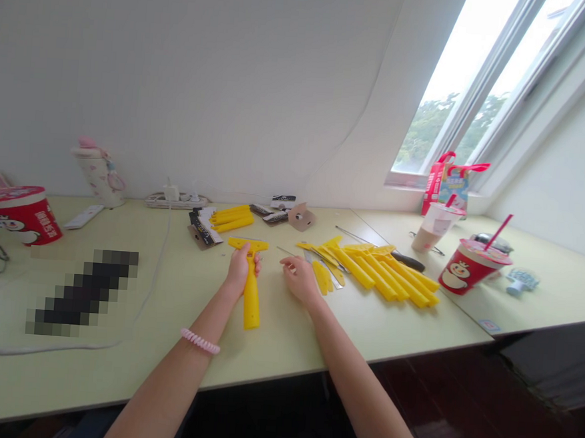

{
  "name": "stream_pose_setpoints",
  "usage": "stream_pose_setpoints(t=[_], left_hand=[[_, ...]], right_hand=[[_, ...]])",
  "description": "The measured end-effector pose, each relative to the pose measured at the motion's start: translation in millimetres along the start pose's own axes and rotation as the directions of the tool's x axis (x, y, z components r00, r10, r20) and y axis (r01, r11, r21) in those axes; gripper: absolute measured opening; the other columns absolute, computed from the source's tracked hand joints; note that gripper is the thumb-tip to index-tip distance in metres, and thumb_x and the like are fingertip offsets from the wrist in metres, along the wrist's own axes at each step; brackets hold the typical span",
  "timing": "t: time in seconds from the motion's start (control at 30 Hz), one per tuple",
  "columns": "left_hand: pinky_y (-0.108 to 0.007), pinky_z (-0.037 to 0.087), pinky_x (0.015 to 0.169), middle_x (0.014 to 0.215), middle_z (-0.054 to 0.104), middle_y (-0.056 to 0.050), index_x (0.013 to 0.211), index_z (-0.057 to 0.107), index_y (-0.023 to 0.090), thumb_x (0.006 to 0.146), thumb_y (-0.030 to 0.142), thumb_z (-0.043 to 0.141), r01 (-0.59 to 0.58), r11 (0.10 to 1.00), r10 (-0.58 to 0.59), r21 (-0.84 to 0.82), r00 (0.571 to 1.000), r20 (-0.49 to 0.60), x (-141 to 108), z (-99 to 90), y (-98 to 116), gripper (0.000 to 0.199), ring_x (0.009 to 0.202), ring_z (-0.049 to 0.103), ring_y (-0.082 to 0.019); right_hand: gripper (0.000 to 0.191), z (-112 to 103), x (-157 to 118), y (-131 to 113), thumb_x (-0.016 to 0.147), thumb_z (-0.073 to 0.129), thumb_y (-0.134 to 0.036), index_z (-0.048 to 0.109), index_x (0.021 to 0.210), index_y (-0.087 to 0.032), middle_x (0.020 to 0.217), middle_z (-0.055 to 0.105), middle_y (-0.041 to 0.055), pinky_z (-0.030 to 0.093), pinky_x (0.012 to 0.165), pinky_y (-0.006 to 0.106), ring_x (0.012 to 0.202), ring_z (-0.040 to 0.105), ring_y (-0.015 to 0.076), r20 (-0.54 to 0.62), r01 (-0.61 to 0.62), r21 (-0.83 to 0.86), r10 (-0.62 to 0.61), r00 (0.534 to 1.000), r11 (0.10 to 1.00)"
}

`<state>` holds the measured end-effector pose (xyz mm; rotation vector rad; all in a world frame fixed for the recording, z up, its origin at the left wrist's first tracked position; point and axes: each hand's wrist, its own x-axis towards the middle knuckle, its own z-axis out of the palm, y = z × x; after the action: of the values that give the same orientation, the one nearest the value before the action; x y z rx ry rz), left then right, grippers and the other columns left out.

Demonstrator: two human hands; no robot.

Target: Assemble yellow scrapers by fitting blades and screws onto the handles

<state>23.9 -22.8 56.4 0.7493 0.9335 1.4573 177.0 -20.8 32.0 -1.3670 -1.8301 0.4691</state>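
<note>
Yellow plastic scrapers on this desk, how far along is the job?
Looks done: a fanned row of yellow plastic scrapers lies together on the pale green desk. In hand: the left hand grips one yellow scraper. Apparently left: loose yellow handles beside printed packaging, and thin metal blades near the right hand.

The left forearm and right forearm are extended forward and angled inward. The left hand is closed in a firm grip; the right hand is held near it, fingers loosely curled.
</note>
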Motion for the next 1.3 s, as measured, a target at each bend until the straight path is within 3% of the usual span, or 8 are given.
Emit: stream_pose_setpoints(t=[0.17, 0.33, 0.57, 0.83, 1.0, 1.13, 1.23, 1.3], left_hand=[[-0.019, 0.025, 0.032, 0.046, 0.043, 0.007, 0.069, 0.034, 0.02, 0.076, 0.032, 0.045, -0.026, 1.0, 0.025, 0.007, 0.999, 0.026, 1, -2.4, 1, 0.018, 0.03, 0.037, -0.007], [-0.018, 0.025, 0.031, 0.046, 0.045, 0.006, 0.067, 0.036, 0.019, 0.076, 0.032, 0.045, -0.021, 0.999, 0.019, 0.043, 0.999, 0.046, 1, -2.6, 1, 0.018, 0.029, 0.038, -0.007], [-0.019, 0.026, 0.03, 0.044, 0.045, 0.005, 0.067, 0.038, 0.019, 0.077, 0.03, 0.042, -0.006, 1.0, 0.005, 0.029, 0.999, 0.037, 5, -5.4, 0, 0.016, 0.028, 0.037, -0.007], [-0.018, 0.026, 0.029, 0.043, 0.044, 0.006, 0.067, 0.036, 0.02, 0.078, 0.03, 0.042, 0.014, 0.999, -0.016, 0.05, 0.999, 0.038, 3, -3.5, -1, 0.017, 0.027, 0.037, -0.008], [-0.019, 0.026, 0.029, 0.044, 0.044, 0.007, 0.071, 0.038, 0.019, 0.077, 0.034, 0.044, 0.056, 0.996, -0.061, 0.073, 0.996, 0.071, 2, -1.4, 0, 0.017, 0.027, 0.037, -0.007], [-0.018, 0.026, 0.029, 0.045, 0.043, 0.007, 0.073, 0.037, 0.019, 0.079, 0.034, 0.043, 0.073, 0.989, -0.087, 0.131, 0.99, 0.109, 1, 0.4, -3, 0.017, 0.028, 0.037, -0.007], [-0.017, 0.026, 0.029, 0.048, 0.044, 0.007, 0.075, 0.04, 0.019, 0.08, 0.034, 0.043, 0.087, 0.972, -0.125, 0.219, 0.978, 0.167, -1, 1.5, -8, 0.016, 0.029, 0.036, -0.005], [-0.016, 0.026, 0.029, 0.049, 0.044, 0.007, 0.076, 0.04, 0.018, 0.08, 0.034, 0.043, 0.116, 0.955, -0.177, 0.274, 0.961, 0.212, -2, 1.8, -11, 0.017, 0.029, 0.036, -0.005]], right_hand=[[0.028, 10, -1, -7, 0.078, 0.043, -0.013, 0.065, 0.095, -0.017, 0.085, 0.061, 0.0067, 0.041, 0.072, 0.027, 0.079, 0.054, 0.0158, 0.12, 0.119, -0.066, -0.11, 0.987, 0.991], [0.028, 23, 8, -16, 0.08, 0.044, -0.016, 0.064, 0.1, -0.019, 0.089, 0.061, 0.0066, 0.038, 0.072, 0.025, 0.085, 0.054, 0.0163, 0.145, 0.122, -0.165, -0.098, 0.985, 0.979], [0.025, 45, 29, -19, 0.084, 0.043, -0.022, 0.061, 0.101, -0.022, 0.095, 0.061, 0.0049, 0.036, 0.068, 0.024, 0.083, 0.055, 0.0148, 0.094, 0.02, -0.301, 0.009, 0.996, 0.954], [0.017, 48, 39, -22, 0.08, 0.046, -0.022, 0.062, 0.077, -0.018, 0.085, 0.064, 0.0059, 0.032, 0.059, 0.023, 0.077, 0.056, 0.0152, 0.07, -0.071, -0.337, 0.1, 0.993, 0.939], [0.013, 44, 38, -17, 0.075, 0.048, -0.016, 0.061, 0.074, -0.017, 0.083, 0.065, 0.006, 0.033, 0.06, 0.024, 0.077, 0.056, 0.0162, 0.057, -0.09, -0.285, 0.11, 0.992, 0.954], [0.015, 30, 37, -5, 0.074, 0.046, -0.014, 0.061, 0.074, -0.016, 0.083, 0.064, 0.0074, 0.035, 0.065, 0.024, 0.08, 0.055, 0.0166, -0.108, -0.18, -0.182, 0.163, 0.981, 0.967], [0.014, 13, 40, 4, 0.073, 0.049, -0.021, 0.062, 0.074, -0.016, 0.081, 0.064, 0.0067, 0.038, 0.068, 0.025, 0.078, 0.055, 0.0164, -0.219, -0.267, 0.111, 0.286, 0.933, 0.957], [0.016, 3, 42, 5, 0.07, 0.055, -0.028, 0.063, 0.076, -0.016, 0.078, 0.064, 0.0051, 0.039, 0.065, 0.025, 0.073, 0.056, 0.0158, -0.153, -0.289, 0.345, 0.357, 0.921, 0.893]])
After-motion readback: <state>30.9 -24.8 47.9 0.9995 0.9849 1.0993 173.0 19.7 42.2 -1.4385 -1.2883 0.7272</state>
